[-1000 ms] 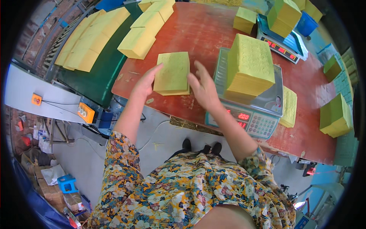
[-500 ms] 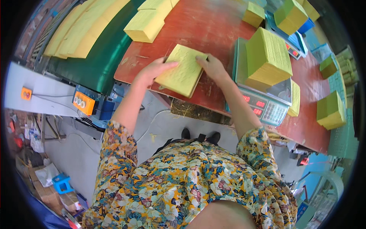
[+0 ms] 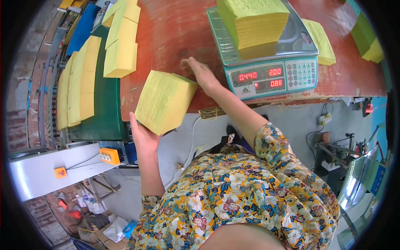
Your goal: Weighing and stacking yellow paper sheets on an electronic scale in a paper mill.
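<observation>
A thick block of yellow embossed paper sheets point(image 3: 164, 100) is tilted at the near left edge of the red table. My left hand point(image 3: 144, 135) holds it from below at its near left corner, thumb up along the side and the other fingers hidden beneath. Beside the block's far right corner is my right hand point(image 3: 202, 75), its fingers stretched out and slightly blurred; whether it touches the paper I cannot tell. To the right, a digital scale point(image 3: 266, 79) with lit red figures carries a taller stack of the same paper point(image 3: 260, 27).
More yellow stacks point(image 3: 121, 58) stand in a row at the table's left side. Long yellow paper blocks point(image 3: 79, 87) lie on the green conveyor belt point(image 3: 106, 100). A low yellow stack point(image 3: 320, 41) sits right of the scale, with another point(image 3: 368, 39) farther right. Orange switch boxes point(image 3: 109, 156) are near left.
The view has swung, shifting the scene. The paper block, earlier between both hands, is now tilted up with my left hand beneath it. My right hand has come off its edge and opened.
</observation>
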Motion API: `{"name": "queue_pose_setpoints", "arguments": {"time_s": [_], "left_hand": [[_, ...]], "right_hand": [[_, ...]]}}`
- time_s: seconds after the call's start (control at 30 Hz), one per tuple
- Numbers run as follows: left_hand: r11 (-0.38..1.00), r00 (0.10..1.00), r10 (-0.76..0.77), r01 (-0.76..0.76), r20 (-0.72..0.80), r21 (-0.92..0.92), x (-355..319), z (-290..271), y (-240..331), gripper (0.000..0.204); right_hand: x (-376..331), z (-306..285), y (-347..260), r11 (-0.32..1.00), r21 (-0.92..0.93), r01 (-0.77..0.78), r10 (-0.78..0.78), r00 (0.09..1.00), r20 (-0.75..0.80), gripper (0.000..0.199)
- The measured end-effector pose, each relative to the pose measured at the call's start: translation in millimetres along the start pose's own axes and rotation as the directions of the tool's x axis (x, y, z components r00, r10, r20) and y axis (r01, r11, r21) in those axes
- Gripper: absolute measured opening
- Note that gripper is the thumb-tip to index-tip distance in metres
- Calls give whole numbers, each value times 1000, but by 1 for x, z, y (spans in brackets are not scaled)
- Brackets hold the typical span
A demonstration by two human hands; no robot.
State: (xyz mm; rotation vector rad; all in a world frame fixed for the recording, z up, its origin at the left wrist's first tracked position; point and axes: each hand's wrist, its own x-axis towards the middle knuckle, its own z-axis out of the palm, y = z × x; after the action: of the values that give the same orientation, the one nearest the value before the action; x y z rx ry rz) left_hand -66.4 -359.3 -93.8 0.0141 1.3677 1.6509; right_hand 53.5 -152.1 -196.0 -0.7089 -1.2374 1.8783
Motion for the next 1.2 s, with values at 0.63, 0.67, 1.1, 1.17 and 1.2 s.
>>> {"name": "queue_pose_setpoints", "arguments": {"time_s": [0.63, 0.67, 1.1, 1.17, 1.2], "left_hand": [[976, 988, -137, 123, 67, 180, 29, 9, 7, 67], [986, 985, -129, 114, 116, 125, 24, 14, 6, 69], [997, 998, -55, 55, 0, 60, 2, -14, -13, 62], [996, 998, -55, 55, 8, 70, -4, -9, -9, 61], [994, 998, -62, 61, 4, 91, -5, -8, -6, 60]], "right_hand": [[-8, -1, -8, 990, 3, -143, 139, 963, 229, 61], [-5, 2, -9, 990, 17, -139, 134, 977, 163, 61], [-12, 22, -12, 996, -50, -74, 89, 891, 445, 66], [-5, 17, -10, 997, -39, -63, 72, 939, 335, 64], [-1, 18, -13, 998, -15, -60, 61, 974, 218, 63]]}}
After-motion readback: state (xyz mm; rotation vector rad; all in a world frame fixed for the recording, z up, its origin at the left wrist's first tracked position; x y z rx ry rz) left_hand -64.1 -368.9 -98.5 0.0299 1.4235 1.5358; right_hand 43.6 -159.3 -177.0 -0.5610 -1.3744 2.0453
